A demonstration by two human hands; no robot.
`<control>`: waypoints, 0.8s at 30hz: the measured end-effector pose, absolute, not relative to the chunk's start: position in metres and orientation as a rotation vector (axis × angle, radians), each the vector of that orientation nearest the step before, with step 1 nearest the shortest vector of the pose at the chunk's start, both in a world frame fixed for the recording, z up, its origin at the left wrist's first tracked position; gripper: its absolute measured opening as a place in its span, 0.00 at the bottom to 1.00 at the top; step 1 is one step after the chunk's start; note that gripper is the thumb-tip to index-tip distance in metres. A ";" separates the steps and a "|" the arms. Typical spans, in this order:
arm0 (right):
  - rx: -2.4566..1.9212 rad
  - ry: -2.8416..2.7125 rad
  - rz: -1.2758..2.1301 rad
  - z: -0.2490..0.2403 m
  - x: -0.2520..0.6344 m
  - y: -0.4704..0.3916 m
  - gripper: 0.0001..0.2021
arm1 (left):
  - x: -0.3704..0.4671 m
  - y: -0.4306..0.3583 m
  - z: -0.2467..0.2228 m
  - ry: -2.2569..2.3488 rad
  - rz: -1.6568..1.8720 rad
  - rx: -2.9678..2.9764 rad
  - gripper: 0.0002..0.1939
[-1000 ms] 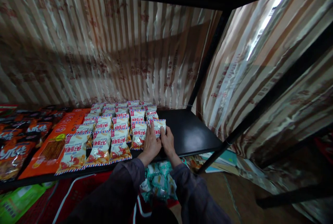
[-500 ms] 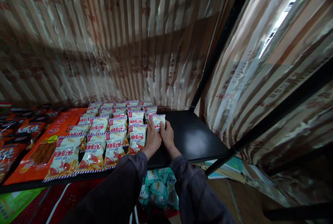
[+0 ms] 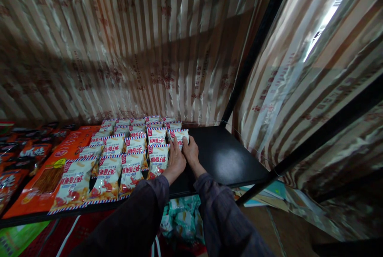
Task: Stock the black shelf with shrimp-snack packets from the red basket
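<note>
Between my two hands is a small white snack bag (image 3: 179,134) with a striped top edge, at the right end of the rows of bags. My left hand (image 3: 176,160) grips its left side, fingers over the front. On its right side, my right hand (image 3: 190,150) closes on the same bag. Several matching white bags with red lettering stand in rows to the left, and the nearest one (image 3: 158,159) is beside my left hand. All of them rest on a black shelf (image 3: 230,157). The lower part of the held bag is hidden by my hands.
Orange packs (image 3: 44,177) and dark-and-orange bags (image 3: 34,149) lie at the left. Teal bags (image 3: 184,219) are below the shelf. A black post (image 3: 248,65) stands at the back right corner, with a slanting bar (image 3: 311,145) at the right. Striped cloth hangs behind.
The held bag has shifted slightly left and back, lying closer to the rows. Both hands have moved a little with it. The view has shifted slightly.
</note>
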State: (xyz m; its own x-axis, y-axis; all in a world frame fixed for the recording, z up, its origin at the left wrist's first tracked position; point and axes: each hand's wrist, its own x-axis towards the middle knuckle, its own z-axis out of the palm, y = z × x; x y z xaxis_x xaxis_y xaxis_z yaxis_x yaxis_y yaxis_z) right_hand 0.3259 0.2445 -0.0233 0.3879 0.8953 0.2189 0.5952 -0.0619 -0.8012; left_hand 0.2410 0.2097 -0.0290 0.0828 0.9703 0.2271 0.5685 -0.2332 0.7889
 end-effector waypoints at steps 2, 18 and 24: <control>-1.769 -1.320 0.430 -0.025 0.325 0.247 0.20 | 0.241 0.210 -0.029 1.539 0.985 1.846 0.38; -1.764 -1.401 0.429 -0.024 0.327 0.257 0.22 | 0.243 0.218 -0.022 1.559 0.954 1.777 0.32; -1.781 -1.432 0.506 -0.025 0.329 0.254 0.23 | 0.243 0.214 -0.020 1.615 0.902 1.732 0.35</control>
State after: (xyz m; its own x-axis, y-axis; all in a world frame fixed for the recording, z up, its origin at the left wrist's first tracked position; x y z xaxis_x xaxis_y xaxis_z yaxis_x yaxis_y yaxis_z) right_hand 0.3293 0.2543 -0.0253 0.2858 0.9448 0.1605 0.6347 -0.0612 -0.7703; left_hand 0.2431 0.2137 -0.0198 0.0297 0.9964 0.0790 0.5898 -0.0813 0.8034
